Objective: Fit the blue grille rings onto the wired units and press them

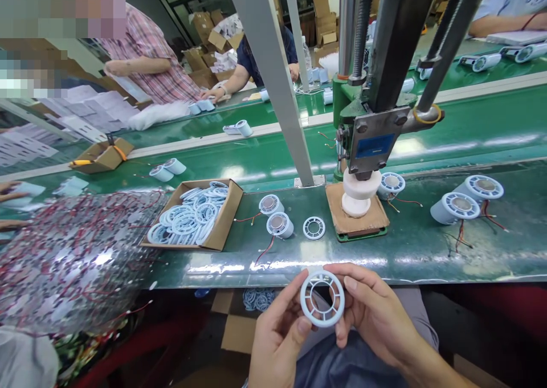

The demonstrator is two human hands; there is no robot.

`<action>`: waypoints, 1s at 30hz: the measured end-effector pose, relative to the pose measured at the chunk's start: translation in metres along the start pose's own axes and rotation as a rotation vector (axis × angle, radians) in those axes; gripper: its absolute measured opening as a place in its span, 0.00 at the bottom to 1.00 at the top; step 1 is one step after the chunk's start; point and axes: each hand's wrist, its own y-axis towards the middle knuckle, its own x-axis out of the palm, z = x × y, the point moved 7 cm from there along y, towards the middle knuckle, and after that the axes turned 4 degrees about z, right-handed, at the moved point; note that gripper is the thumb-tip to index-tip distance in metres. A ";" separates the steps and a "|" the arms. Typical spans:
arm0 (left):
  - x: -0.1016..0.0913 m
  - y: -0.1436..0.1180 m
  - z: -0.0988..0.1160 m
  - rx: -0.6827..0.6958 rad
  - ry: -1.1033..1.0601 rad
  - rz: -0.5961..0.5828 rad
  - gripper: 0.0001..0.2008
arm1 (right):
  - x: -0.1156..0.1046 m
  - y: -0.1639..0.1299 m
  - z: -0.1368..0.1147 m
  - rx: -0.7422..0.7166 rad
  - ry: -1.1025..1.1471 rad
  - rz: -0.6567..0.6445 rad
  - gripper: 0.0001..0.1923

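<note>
Since my left hand (277, 334) and right hand (376, 317) only pinch the grille ring (322, 298) by its rim past the bench's near edge, I judge it could slip.

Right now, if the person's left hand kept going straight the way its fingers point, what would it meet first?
The left hand points up and forward, so past the pale blue plastic ring it holds, it would probably meet the green workbench edge first; depth is hard to judge.
</note>
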 end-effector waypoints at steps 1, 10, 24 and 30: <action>0.000 0.000 -0.001 -0.009 -0.006 0.007 0.24 | 0.000 0.000 0.000 0.004 -0.003 -0.001 0.15; 0.003 0.006 -0.006 -0.110 -0.194 0.035 0.22 | 0.008 -0.002 0.001 0.017 -0.026 -0.025 0.21; 0.003 0.010 -0.013 -0.126 -0.242 0.042 0.20 | 0.002 0.003 0.004 0.059 -0.196 0.023 0.25; -0.059 -0.015 -0.089 -0.243 0.002 0.301 0.16 | -0.033 0.006 0.032 0.148 -0.946 -0.002 0.22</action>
